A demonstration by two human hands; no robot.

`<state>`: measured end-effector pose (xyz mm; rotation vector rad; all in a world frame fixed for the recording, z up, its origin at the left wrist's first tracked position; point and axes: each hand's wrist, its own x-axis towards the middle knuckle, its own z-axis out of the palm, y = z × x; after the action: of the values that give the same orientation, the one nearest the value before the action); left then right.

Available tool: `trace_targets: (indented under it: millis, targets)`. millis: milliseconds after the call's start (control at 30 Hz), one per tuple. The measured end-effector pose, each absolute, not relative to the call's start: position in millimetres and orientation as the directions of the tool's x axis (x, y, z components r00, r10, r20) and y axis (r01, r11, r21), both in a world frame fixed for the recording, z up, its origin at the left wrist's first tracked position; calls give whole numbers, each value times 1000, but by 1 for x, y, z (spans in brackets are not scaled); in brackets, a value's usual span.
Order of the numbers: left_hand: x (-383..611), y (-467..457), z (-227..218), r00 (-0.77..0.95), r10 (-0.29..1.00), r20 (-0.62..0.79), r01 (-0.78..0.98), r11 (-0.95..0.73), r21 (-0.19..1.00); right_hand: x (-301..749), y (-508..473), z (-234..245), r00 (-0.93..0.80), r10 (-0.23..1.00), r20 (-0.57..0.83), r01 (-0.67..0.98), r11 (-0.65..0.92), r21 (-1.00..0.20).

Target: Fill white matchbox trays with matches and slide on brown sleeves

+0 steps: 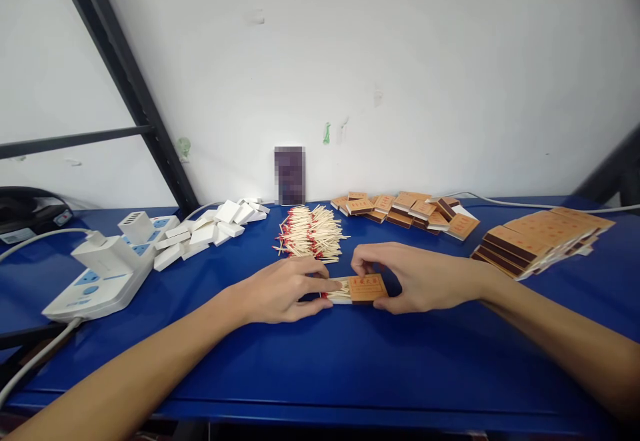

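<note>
On the blue table (350, 368) my two hands meet around one orange matchbox (368, 288). Its white inner tray (340, 292) sticks out to the left, filled with matches. My left hand (283, 289) pinches that tray end with thumb and fingers. My right hand (415, 278) grips the orange sleeve from the right, fingers curled over its top and bottom edges. Just behind my hands lies a loose heap of red-tipped matches (311, 231).
White empty trays (215, 228) are piled at the back left, next to a white power strip (107, 274) with chargers and cables. Orange matchboxes (407, 209) lie at the back centre-right, and a row of stacked boxes (540, 240) at the right. A black frame (130, 88) leans against the wall.
</note>
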<state>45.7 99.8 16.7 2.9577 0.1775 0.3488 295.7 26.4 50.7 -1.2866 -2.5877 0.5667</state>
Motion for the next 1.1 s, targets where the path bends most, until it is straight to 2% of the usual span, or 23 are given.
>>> trace_targets:
  millis: [333, 467, 533, 700, 900, 1000, 1100]
  targets:
    - [47, 95, 16, 969, 125, 215, 102, -988, 114, 295, 31, 48, -580, 814, -33, 708, 484, -515]
    - [46, 94, 16, 973, 111, 204, 98, -992, 77, 290, 30, 44, -563, 826, 11, 721, 498, -482]
    - [46, 95, 16, 968, 138, 210, 111, -984, 137, 287, 29, 40, -562, 826, 46, 721, 517, -462]
    - [47, 96, 16, 932, 274, 239, 166, -906, 388, 281, 29, 29, -568, 804, 174, 686, 580, -439]
    - [51, 97, 9, 869, 340, 359, 64, -797, 600, 275, 27, 18, -619, 732, 286, 565, 667, -485]
    - [51, 100, 7, 868, 357, 345, 67, -773, 631, 274, 25, 17, -634, 719, 284, 560, 680, -473]
    - [50, 102, 10, 872, 351, 342, 102, -812, 575, 272, 23, 21, -664, 718, 208, 587, 673, -449]
